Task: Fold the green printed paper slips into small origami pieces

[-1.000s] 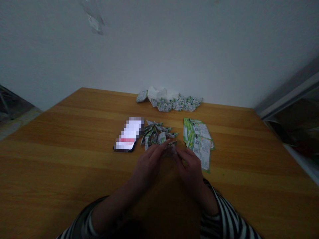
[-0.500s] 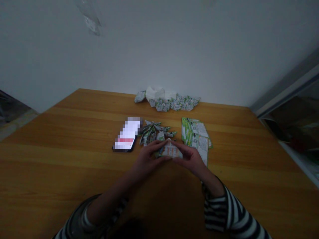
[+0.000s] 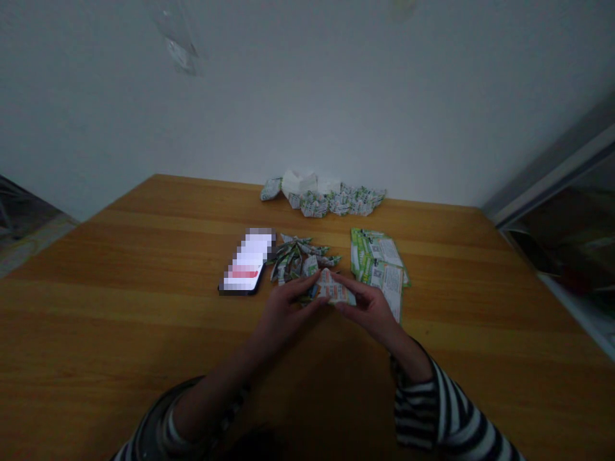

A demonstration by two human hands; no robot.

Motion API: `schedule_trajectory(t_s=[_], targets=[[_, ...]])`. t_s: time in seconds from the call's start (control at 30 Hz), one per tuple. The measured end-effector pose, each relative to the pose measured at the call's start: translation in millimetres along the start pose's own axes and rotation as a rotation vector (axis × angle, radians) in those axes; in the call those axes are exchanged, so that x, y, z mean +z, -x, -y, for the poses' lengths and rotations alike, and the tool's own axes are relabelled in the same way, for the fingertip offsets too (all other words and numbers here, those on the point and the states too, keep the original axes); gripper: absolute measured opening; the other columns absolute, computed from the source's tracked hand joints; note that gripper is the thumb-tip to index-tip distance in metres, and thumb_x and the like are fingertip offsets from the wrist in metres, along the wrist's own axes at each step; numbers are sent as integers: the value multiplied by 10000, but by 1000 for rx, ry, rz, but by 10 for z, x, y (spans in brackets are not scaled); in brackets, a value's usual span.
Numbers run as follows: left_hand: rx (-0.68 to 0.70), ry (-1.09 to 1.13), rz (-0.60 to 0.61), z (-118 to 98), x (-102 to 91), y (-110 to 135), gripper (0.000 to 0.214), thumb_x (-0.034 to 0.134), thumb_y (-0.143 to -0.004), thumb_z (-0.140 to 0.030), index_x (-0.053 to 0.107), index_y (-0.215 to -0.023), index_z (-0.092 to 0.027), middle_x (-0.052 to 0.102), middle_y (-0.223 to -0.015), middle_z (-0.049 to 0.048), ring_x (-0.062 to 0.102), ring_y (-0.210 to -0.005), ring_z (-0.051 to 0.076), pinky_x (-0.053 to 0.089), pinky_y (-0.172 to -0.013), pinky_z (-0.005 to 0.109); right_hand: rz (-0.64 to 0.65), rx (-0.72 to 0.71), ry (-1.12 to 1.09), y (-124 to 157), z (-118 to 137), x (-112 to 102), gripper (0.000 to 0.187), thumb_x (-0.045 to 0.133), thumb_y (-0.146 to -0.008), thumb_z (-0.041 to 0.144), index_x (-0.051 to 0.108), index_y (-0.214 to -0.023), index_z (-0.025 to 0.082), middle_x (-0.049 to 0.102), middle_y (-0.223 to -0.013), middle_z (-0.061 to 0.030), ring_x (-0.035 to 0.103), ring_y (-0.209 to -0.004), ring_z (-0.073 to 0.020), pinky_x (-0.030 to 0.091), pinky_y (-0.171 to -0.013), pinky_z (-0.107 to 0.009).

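Between my two hands is a sheet of printed paper [image 3: 335, 292], folded to a peak at its top, with orange and blue print. My left hand [image 3: 291, 305] pinches its left side, fingertips near the peak and thumb at the lower edge. On the other side my right hand [image 3: 368, 303] grips it the same way. Just behind the left fingers lies a pile of folded paper pieces [image 3: 293, 256], partly covered by that hand. Green-and-white printed leaflets [image 3: 379, 262] lie flat beyond my right hand, which hides a part of them.
A phone [image 3: 248, 261] with a lit, blurred screen lies left of the pile. Along the wall [image 3: 307, 83] stands a row of folded paper shapes [image 3: 339, 200] with white crumpled paper [image 3: 298, 182] among them. All rests on a wooden table [image 3: 144, 288].
The thumb of my left hand has shifted slightly along the paper's lower edge, and more of the printed face shows. Both hands keep hold of it. The view has tilted a little.
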State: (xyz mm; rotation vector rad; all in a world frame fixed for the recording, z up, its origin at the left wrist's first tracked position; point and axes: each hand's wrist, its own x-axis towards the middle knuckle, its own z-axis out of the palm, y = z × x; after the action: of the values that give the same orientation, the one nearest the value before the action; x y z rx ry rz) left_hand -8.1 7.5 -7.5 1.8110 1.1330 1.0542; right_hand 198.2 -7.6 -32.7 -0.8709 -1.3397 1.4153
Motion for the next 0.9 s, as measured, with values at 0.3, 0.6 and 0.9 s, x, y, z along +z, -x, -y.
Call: schedule_trajectory(t_s=[0.3, 0.6, 0.9], targets=[[18, 53, -42, 9, -6, -7, 166, 733, -811, -221, 791, -965, -239, 793, -962, 47, 754, -803, 198, 580, -720, 269, -104, -31, 108, -6, 21, 102, 353, 741, -803, 383, 741, -1131, 253, 743, -1155, -63, 703, -1064, -239, 560, -931, -382], [-278, 251, 90, 1, 37, -18, 366, 801, -707, -215, 755, -1070, -213, 764, -1064, 54, 738, -955, 238, 570, -869, 346, -323, -16, 279, -38, 8, 105, 127, 699, -798, 301, 801, -818, 227, 797, -813, -42, 749, -737, -213, 593, -650, -298], [-269, 329, 11, -10, 61, 13, 238, 636, -881, -339, 677, -1066, -196, 701, -723, -15, 607, -594, 115, 435, -529, 188, -367, -39, 320, 1, 30, 200, 166, 690, -812, 266, 799, -934, 243, 794, -902, -49, 732, -765, -189, 579, -682, -281]])
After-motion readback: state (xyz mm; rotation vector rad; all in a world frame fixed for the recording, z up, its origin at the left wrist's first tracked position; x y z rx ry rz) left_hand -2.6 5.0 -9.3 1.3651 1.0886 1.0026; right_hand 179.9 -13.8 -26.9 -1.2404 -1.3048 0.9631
